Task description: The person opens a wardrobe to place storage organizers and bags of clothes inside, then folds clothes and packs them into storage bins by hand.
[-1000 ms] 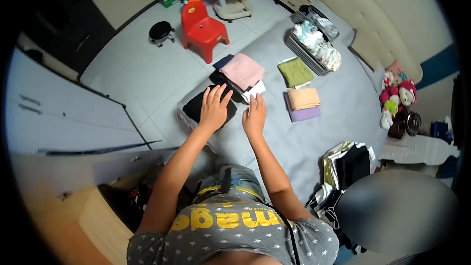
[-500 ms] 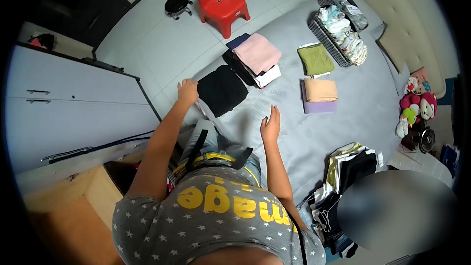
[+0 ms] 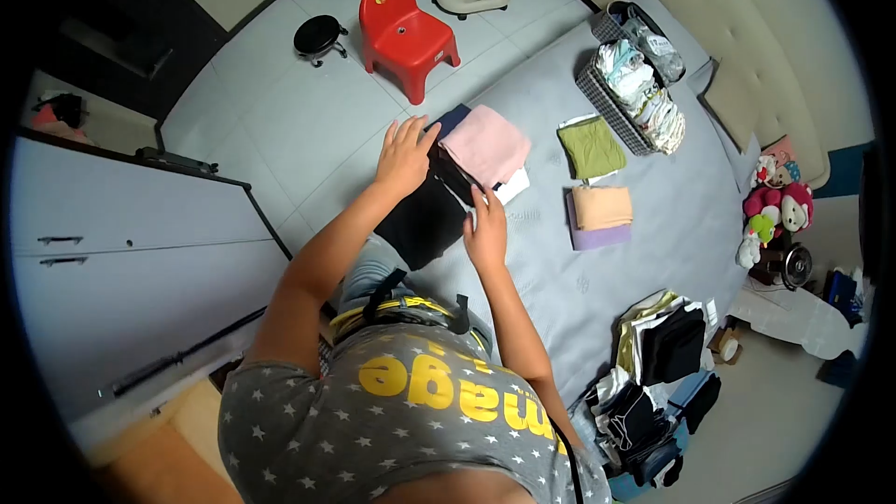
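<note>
A stack of folded clothes with a pink garment [image 3: 485,145] on top lies on the bed, with navy, black and white layers showing beneath. My left hand [image 3: 405,157] is at the stack's left side, fingers spread and holding nothing. At its near edge, my right hand [image 3: 487,231] has its fingers stretched out and apart, close to the dark layers; whether they touch is unclear. Below and between both hands lies a folded black garment [image 3: 422,224], flat on the bed and partly covered by my left forearm.
On the bed [image 3: 537,294] lie a green folded garment [image 3: 592,149], a peach one [image 3: 602,207] over a purple one, and a checked basket [image 3: 607,103] of clothes. More clothes [image 3: 674,345] are heaped at right. A red chair [image 3: 403,33] and black stool [image 3: 319,37] stand beyond.
My left hand has left the black garment's left edge and moved up and right to the stack. My right hand has moved up and left toward the same stack. The view has shifted slightly.
</note>
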`<state>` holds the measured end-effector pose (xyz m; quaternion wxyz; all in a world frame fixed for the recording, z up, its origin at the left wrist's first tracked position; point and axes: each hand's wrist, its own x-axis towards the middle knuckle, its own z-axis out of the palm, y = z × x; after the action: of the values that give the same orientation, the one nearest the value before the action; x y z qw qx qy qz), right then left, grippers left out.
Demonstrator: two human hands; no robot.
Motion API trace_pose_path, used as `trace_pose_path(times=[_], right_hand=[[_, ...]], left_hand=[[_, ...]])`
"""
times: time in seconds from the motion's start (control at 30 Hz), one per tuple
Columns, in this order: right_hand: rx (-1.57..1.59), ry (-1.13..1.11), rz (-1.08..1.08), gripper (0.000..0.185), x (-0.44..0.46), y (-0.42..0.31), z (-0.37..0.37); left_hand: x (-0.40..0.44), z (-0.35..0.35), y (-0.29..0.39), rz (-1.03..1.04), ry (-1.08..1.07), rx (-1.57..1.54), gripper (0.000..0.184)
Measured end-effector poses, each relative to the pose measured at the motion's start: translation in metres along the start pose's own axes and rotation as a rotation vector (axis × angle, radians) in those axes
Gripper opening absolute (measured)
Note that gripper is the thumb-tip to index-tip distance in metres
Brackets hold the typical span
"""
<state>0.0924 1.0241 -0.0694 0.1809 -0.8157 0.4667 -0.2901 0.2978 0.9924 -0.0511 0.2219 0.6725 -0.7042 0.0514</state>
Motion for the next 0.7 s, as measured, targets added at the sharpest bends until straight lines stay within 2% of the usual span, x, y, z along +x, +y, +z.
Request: trace_pose_path(times=[0.13, 0.2, 0.3, 0.5, 0.7], right_hand=[[-0.016, -0.06, -0.062, 0.055, 0.053, -0.041, 0.028], [-0.006, -0.087, -0.061, 0.052, 0.082, -0.058, 0.045], [-0.002, -0.111, -0.042, 0.05, 0.131, -0.085, 0.069], [0.029, -0.161, -0.026, 0.052, 0.24, -0.137, 0.109], [-0.058, -0.145, -0.034, 0.055, 0.303, -0.137, 0.148]], left_hand=[[0.028, -0.013, -0.044, 0.015, -0.017, -0.012, 0.055], [0.043, -0.021, -0.075, 0.022, -0.027, -0.031, 0.056], [0.062, -0.037, -0.133, -0.047, -0.099, -0.067, 0.058], [0.105, -0.045, -0.245, -0.154, -0.065, -0.1, 0.059], [0.164, -0.033, -0.284, -0.097, -0.11, -0.152, 0.058]])
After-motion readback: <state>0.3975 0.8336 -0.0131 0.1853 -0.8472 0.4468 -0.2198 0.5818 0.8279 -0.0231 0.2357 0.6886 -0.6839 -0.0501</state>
